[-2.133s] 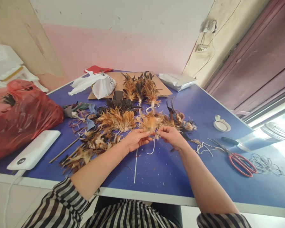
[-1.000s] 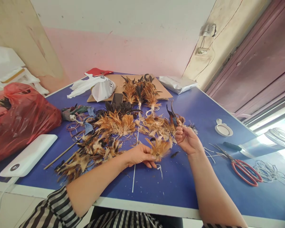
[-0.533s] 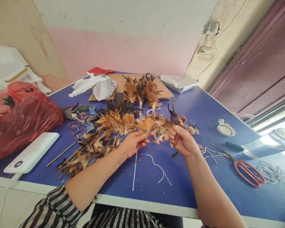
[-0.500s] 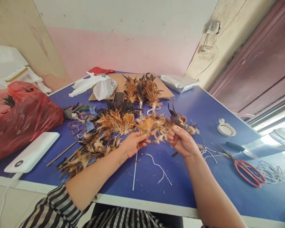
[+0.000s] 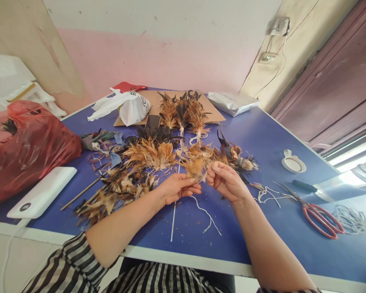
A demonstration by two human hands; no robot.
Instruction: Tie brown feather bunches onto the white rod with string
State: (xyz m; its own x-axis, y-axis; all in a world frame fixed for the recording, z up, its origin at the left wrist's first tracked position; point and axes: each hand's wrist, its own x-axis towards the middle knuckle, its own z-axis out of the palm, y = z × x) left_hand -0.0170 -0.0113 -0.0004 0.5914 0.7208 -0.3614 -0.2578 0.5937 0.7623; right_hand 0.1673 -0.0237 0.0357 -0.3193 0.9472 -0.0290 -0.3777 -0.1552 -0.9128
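Observation:
My left hand (image 5: 181,188) pinches a small tan feather (image 5: 194,169) between thumb and fingers, its fluffy end pointing away from me. Close on its right, my right hand (image 5: 224,179) has thumb and forefinger pressed together near the feather's wispy edge; what they grip, if anything, is too small to make out. Beyond the hands lie golden-brown loose feathers (image 5: 152,154) in a row. Tied feather bundles (image 5: 197,116) rest on a cardboard sheet (image 5: 215,114). Darker mixed feathers (image 5: 118,195) are heaped by my left forearm.
Red-handled scissors (image 5: 321,219), white string (image 5: 205,211), a tape roll (image 5: 293,164) and a dark-handled knife (image 5: 305,186) lie about the blue table (image 5: 219,252). At left are a white power bank (image 5: 44,191) and a red plastic bag (image 5: 45,150).
My right hand has moved left, close to the feather in my left hand. My left hand has shifted slightly right and toward me. The view has tilted a little.

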